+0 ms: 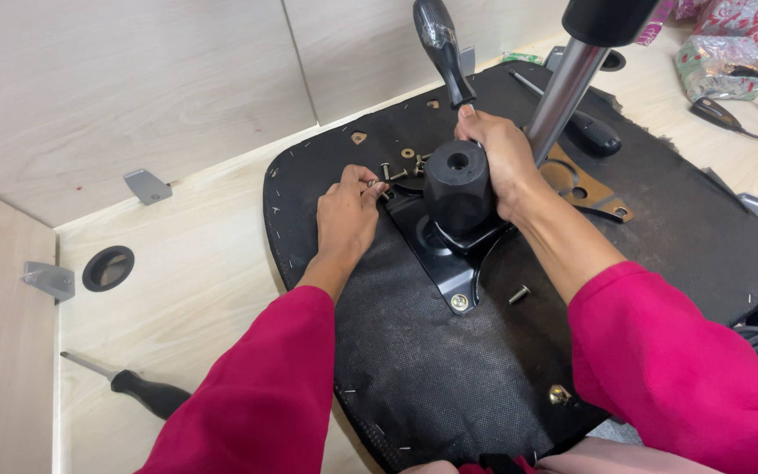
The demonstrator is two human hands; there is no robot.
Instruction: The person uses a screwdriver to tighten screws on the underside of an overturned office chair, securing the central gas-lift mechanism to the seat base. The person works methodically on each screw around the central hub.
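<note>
A: Black cloth covers the upturned chair seat [484, 377] on the counter [186, 290].

B: Why does the right hand [497, 158] grip the black knob [458, 184]?

A: Probably to steady the metal plate [445, 263]. The left hand [346, 215] pinches a small screw [372, 183] in its fingers [363, 180].

B: Anything hidden?

A: The right fingers wrap behind the knob. The silver pole [559, 92] is cut off on top.

A black-handled screwdriver [138, 387] lies near the front left corner of the pale wooden worktop [186, 290]. Further back along the left edge sits a round black cable hole [108, 268], with a small grey metal bracket [48, 280] beside it and another grey bracket [147, 185] against the back panel. Crumpled patterned wrapping [719, 54] and a black cable [747, 123] occupy the far right corner.
</note>
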